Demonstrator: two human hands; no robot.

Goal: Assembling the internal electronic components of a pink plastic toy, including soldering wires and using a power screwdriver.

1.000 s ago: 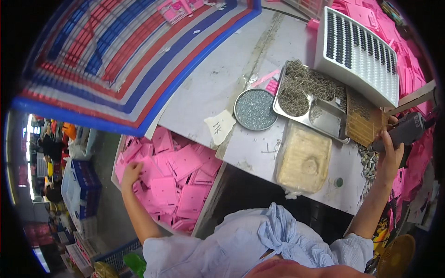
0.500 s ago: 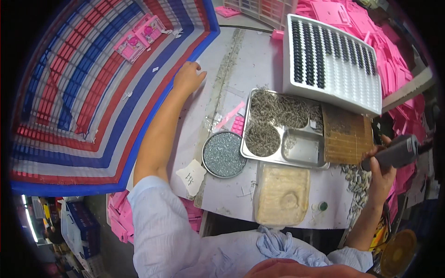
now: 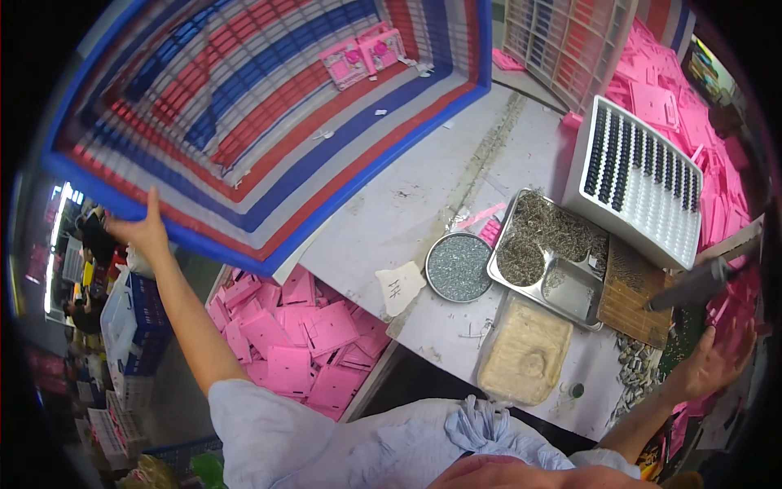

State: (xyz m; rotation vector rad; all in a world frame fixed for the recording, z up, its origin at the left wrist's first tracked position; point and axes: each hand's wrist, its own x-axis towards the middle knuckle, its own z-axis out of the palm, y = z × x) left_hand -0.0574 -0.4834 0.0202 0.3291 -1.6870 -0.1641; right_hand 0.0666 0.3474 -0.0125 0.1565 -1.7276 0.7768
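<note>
My left hand [image 3: 145, 231] is at the lower left corner of a large blue-rimmed basket [image 3: 314, 216] lined with red, white and blue striped sheeting. Its thumb overlaps the rim and its fingers spread below; whether they press on it I cannot tell. Inside the basket lie pink toy-like cases [image 3: 364, 55]. My right hand [image 3: 717, 364] is open, fingers apart, at the right of the table. Just above it, apart from the palm, is a dark grey electric screwdriver [image 3: 692, 285], tip pointing left.
A metal tray [image 3: 576, 295] of small screws, a round dish [image 3: 459, 267] of grey bits and a tub [image 3: 525, 350] of pale paste stand on the table. Behind are a white tray [image 3: 680, 236] of black pieces and heaped pink parts [image 3: 652, 102]. More pink panels [image 3: 289, 371] lie lower left.
My left hand has moved from the basket's right side to its lower left corner. My right hand has let go of the electric screwdriver and dropped lower. The view has swung left.
</note>
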